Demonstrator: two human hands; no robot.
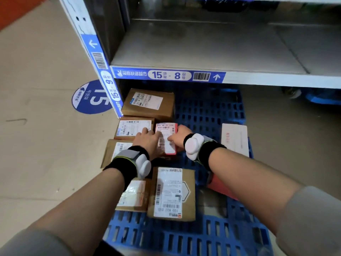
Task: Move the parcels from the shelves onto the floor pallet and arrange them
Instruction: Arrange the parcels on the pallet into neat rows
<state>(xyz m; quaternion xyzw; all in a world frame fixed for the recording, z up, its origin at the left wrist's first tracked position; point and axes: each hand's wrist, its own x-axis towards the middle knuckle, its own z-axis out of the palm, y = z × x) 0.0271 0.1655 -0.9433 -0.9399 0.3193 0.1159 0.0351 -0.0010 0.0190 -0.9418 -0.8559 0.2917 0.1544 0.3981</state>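
Observation:
A small red parcel point(167, 133) with a white label lies on the blue floor pallet point(208, 111). My left hand point(147, 143) rests on its left edge and my right hand point(178, 137) grips its right edge. Several brown cardboard parcels sit in a column along the pallet's left side: a large one point(147, 104) at the back, a flatter one point(133, 127), another point(114, 150) partly under my left wrist, and two near ones point(134, 195) point(171, 193). A white flat parcel point(235, 138) lies to the right.
The grey shelf board point(203, 48) marked 15-8 hangs over the back of the pallet, bare on top. Its blue-and-white upright post point(103, 71) stands at the pallet's left corner. A round blue floor sticker point(90, 97) lies left. An orange-red item point(221, 187) shows under my right forearm.

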